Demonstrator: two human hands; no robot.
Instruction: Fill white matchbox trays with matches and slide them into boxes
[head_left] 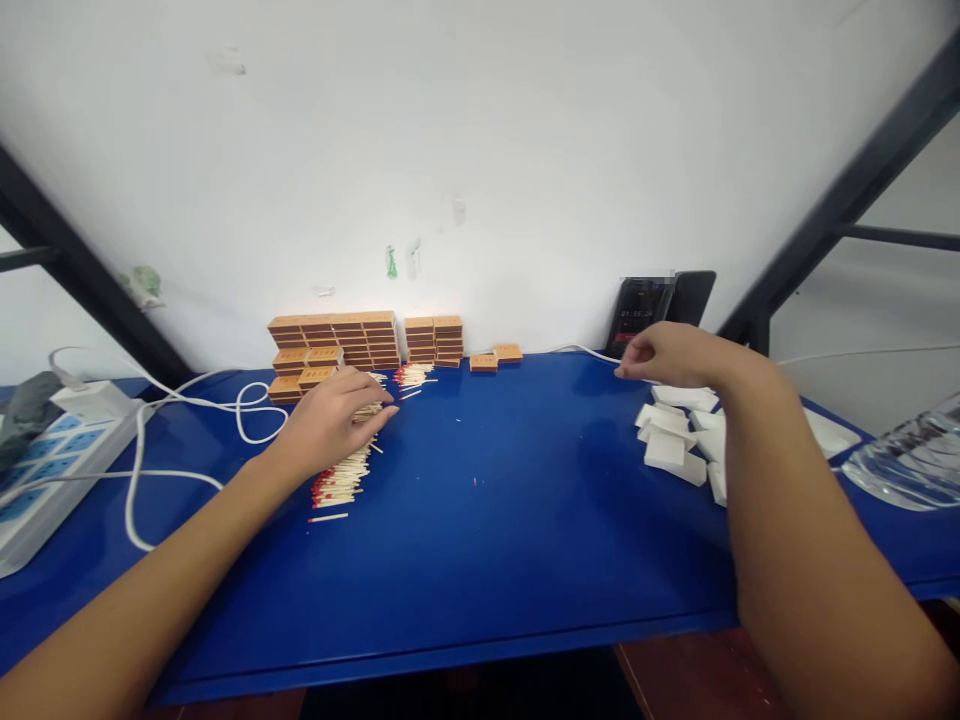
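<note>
My left hand (339, 422) lies over a long heap of red-tipped matches (341, 480) on the blue table. Its fingers are stretched out with the thumb apart, and they cover part of the heap. A smaller bunch of matches (412, 376) lies just past the fingertips. My right hand (664, 352) hangs in front of a dark phone (636, 312), above and behind several loose white folded pieces (675, 450). Its fingers are curled together, and whatever may be between them is hidden. Stacked matchboxes (367, 340) stand against the wall behind my left hand.
Two single matchboxes (484, 363) lie near the wall. A white power strip (67, 450) with looping white cables (139, 480) takes up the left side. A clear plastic bottle (911, 455) lies at the right. Dark metal posts (847, 195) slant up at both sides.
</note>
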